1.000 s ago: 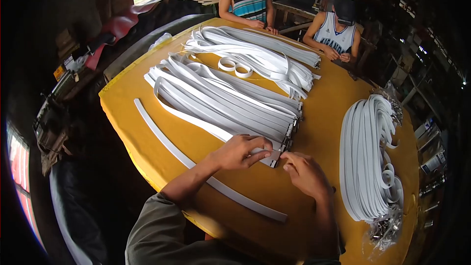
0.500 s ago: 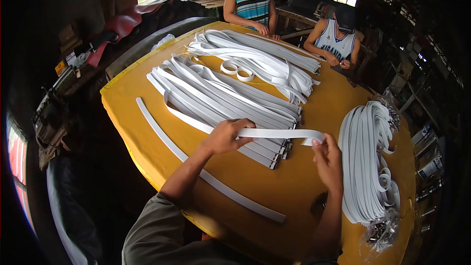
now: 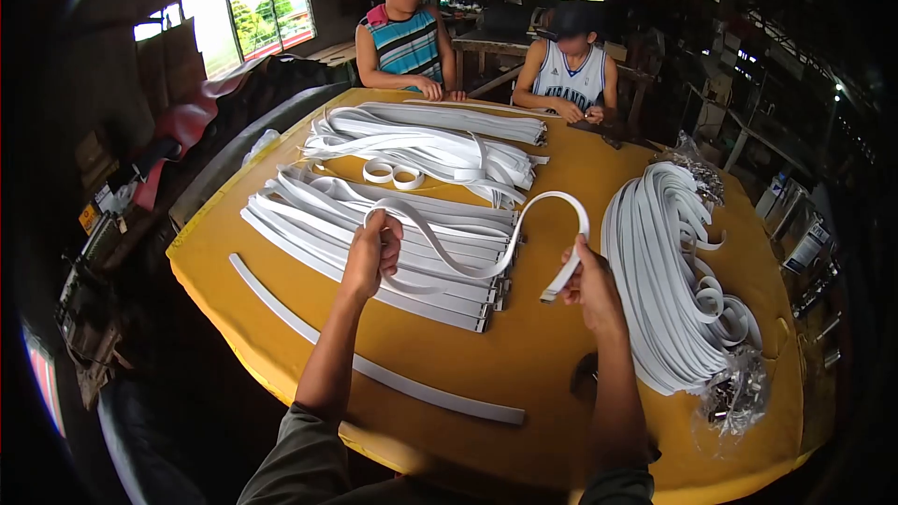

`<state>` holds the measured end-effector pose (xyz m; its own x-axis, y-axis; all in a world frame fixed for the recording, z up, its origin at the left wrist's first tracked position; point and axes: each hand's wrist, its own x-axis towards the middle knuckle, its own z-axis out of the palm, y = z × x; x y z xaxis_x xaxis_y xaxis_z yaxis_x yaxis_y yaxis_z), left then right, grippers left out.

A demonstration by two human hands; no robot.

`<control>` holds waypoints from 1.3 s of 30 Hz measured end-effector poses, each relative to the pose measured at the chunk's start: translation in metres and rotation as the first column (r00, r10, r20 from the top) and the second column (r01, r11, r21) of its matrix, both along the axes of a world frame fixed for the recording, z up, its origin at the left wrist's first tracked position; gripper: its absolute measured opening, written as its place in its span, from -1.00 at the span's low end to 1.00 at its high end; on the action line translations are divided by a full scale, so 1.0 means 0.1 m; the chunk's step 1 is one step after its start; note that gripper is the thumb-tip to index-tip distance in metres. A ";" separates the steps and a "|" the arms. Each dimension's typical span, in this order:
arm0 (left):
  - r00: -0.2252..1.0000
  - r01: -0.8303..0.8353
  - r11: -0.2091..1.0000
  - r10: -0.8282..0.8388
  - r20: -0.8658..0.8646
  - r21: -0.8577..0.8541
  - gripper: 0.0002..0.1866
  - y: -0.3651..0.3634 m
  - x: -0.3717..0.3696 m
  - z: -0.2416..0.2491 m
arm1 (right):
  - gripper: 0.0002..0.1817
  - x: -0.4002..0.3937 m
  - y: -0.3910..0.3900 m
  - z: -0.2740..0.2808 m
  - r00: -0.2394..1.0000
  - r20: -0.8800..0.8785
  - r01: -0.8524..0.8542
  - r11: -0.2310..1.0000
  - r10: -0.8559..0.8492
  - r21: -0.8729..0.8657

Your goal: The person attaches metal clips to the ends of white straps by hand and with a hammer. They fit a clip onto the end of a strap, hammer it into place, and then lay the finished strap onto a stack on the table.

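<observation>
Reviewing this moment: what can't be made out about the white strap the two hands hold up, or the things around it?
- White strap, head view: its end at the left hand is wrapped by the fingers.
- Right hand: whether the end it pinches carries a buckle is too small to tell.
- Clear bag: metal contents blurred.

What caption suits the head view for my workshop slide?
Left hand and right hand lift a curved white strap above a yellow table.

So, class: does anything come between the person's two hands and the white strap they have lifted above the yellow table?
Nothing visible does. The left hand grips one end of the long white strap and the right hand grips the other end, near the buckle; the strap arcs freely between them above the flat straps.
</observation>
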<state>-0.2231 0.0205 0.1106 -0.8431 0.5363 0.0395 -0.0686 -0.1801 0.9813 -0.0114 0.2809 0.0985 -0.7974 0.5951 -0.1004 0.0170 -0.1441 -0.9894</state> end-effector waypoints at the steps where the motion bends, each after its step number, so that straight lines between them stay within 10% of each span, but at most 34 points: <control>1: 0.990 0.088 0.994 -0.094 0.103 0.065 -0.46 0.11 0.07 0.10 | -0.47 -0.06 -0.07 -0.06 0.999 -0.027 -0.044 0.998 0.042 -0.051; 8: 0.873 0.314 0.873 -0.420 0.246 0.374 -0.39 0.62 0.22 0.38 | -0.52 0.03 -0.13 0.07 0.920 -0.386 -0.114 0.900 -0.064 -0.421; 10: 0.928 0.119 0.856 -0.276 0.249 0.503 -0.39 0.74 0.38 0.40 | -0.55 0.05 -0.09 0.03 0.833 -0.540 -0.221 0.822 -0.120 -0.524; 14: 0.892 0.122 0.793 -0.352 0.285 0.597 -0.39 0.91 0.52 0.33 | -0.56 0.00 -0.25 0.02 0.916 -0.402 -0.215 0.848 0.003 -0.484; 19: 0.959 0.267 0.964 -0.267 -0.100 -0.010 -0.36 1.07 0.81 0.28 | -0.46 -0.09 -0.50 0.03 0.974 -0.188 -0.114 0.992 0.123 0.061; 24: 0.759 0.251 0.956 -0.290 -0.582 -0.149 -0.49 1.13 0.92 0.14 | -0.60 -0.03 -0.44 -0.03 0.967 -0.064 -0.134 0.702 0.248 0.700; 28: 0.865 0.422 0.899 -0.437 -0.248 -0.114 -0.53 1.00 1.15 0.43 | -0.67 -0.01 -0.41 -0.08 0.958 -0.003 -0.228 0.765 0.287 0.602; 32: 0.868 0.262 0.953 -0.301 -0.396 -0.149 -0.47 1.08 1.06 0.26 | -0.63 -0.06 -0.45 -0.18 0.955 -0.134 -0.040 0.563 0.264 0.826; 34: 0.937 0.325 0.946 -0.324 -0.130 -0.016 -0.53 1.09 0.97 0.28 | -0.64 0.02 -0.46 0.00 0.962 0.034 -0.199 0.610 0.272 0.767; 35: 0.941 0.337 0.940 -0.333 -0.068 0.060 -0.55 1.09 0.92 0.28 | -0.60 -0.04 -0.43 -0.10 0.936 -0.139 -0.180 0.779 0.323 0.600; 39: 0.926 0.342 0.904 -0.371 0.073 0.258 -0.60 1.12 0.81 0.22 | -0.52 -0.12 -0.38 -0.16 0.870 -0.209 -0.311 0.826 0.447 0.471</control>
